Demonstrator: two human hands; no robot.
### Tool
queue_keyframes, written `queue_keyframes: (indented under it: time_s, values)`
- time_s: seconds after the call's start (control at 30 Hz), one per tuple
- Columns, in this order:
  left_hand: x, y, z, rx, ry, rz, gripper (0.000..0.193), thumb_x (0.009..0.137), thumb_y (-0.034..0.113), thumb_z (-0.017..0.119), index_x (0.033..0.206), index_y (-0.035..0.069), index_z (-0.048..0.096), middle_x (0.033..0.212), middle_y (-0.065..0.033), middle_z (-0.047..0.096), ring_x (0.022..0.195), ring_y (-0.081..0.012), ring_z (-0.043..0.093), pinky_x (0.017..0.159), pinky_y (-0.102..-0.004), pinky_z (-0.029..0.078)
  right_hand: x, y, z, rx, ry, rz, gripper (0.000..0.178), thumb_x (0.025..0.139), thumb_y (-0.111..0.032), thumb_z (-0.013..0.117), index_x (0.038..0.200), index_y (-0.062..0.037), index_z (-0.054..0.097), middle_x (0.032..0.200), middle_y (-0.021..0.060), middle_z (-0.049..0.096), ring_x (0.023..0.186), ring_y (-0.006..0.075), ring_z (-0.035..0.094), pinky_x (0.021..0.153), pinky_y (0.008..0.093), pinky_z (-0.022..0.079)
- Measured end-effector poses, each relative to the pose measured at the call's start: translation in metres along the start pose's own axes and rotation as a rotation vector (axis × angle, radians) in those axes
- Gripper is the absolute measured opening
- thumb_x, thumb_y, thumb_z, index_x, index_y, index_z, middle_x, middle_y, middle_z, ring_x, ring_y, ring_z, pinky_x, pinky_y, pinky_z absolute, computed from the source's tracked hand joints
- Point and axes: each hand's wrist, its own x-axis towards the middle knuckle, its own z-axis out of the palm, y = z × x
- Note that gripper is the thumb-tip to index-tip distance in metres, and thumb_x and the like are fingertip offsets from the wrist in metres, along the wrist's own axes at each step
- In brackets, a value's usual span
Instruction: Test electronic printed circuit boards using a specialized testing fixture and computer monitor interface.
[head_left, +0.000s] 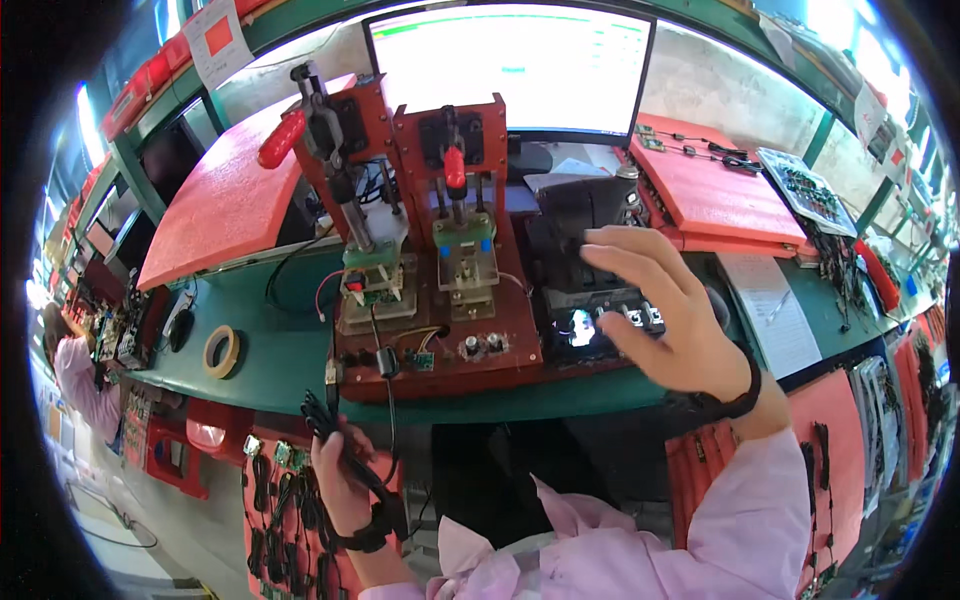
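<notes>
My left hand (343, 480) is closed around a bundled black cable (318, 412) below the table's front edge. One black lead with a ferrite bead (387, 360) runs up to the red test fixture (440, 375). My right hand (675, 318) is raised, fingers spread and holding nothing, over a black device (578, 265) with a small lit screen (580, 328). Under the fixture's left toggle clamp sits a green circuit board (378, 296); that clamp's red handle (283, 139) points up and left. The right clamp's red handle (455, 168) hangs downward.
Behind the fixture stands a bright monitor (510, 70). A tape roll (221, 351) and a mouse (181, 328) lie on the green table (275, 365) at left. Written sheets (770, 310) lie at right. Red foam boards (720, 190) carry cables. Another person's pink sleeve (85, 385) shows far left.
</notes>
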Motion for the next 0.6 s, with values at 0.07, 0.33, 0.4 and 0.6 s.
queue_keyframes:
  time_s: [0.07, 0.33, 0.4, 0.6]
  values:
    - [-0.004, 0.002, 0.009, -0.005, 0.086, -0.039, 0.026, 0.088, 0.025, 0.053, 0.104, 0.004, 0.054, 0.076, -0.0044, 0.056, 0.066, -0.0139, 0.055, 0.057, -0.0271, 0.044, 0.03, -0.031, -0.007, 0.004, 0.043, -0.267, 0.047, 0.065, 0.003, 0.063, 0.112, 0.0017, 0.056, 0.113, 0.0242, 0.054, 0.096, 0.0352, 0.057, 0.081, 0.0402, 0.046]
    - [-0.03, -0.01, -0.011, 0.131, 0.373, 0.141, 0.031, 0.088, 0.015, 0.048, 0.116, 0.003, 0.045, 0.102, -0.0063, 0.056, 0.094, -0.017, 0.053, 0.083, -0.0296, 0.042, 0.033, -0.096, 0.006, 0.216, 0.198, -0.294, 0.021, 0.072, -0.013, 0.066, 0.092, -0.0092, 0.059, 0.084, 0.011, 0.064, 0.059, 0.0213, 0.057, 0.046, 0.0255, 0.042]
    - [-0.04, 0.017, 0.02, 0.508, 0.442, 0.383, 0.034, 0.084, 0.007, 0.047, 0.117, 0.001, 0.042, 0.106, -0.0106, 0.051, 0.099, -0.0155, 0.047, 0.082, -0.0283, 0.04, 0.034, -0.083, 0.016, 0.123, 0.3, -0.402, 0.013, 0.078, -0.011, 0.061, 0.088, -0.0045, 0.058, 0.079, 0.0114, 0.064, 0.054, 0.02, 0.055, 0.043, 0.0256, 0.039]
    - [-0.084, 0.12, 0.093, -0.073, -0.399, 0.575, 0.022, 0.085, 0.018, 0.056, 0.073, 0.006, 0.042, 0.074, -0.0107, 0.053, 0.068, -0.0217, 0.053, 0.047, -0.0326, 0.045, 0.022, -0.046, -0.001, 0.161, 0.061, -0.454, 0.019, 0.067, -0.013, 0.066, 0.084, -0.0051, 0.066, 0.07, 0.0092, 0.061, 0.047, 0.0152, 0.052, 0.038, 0.0237, 0.036]
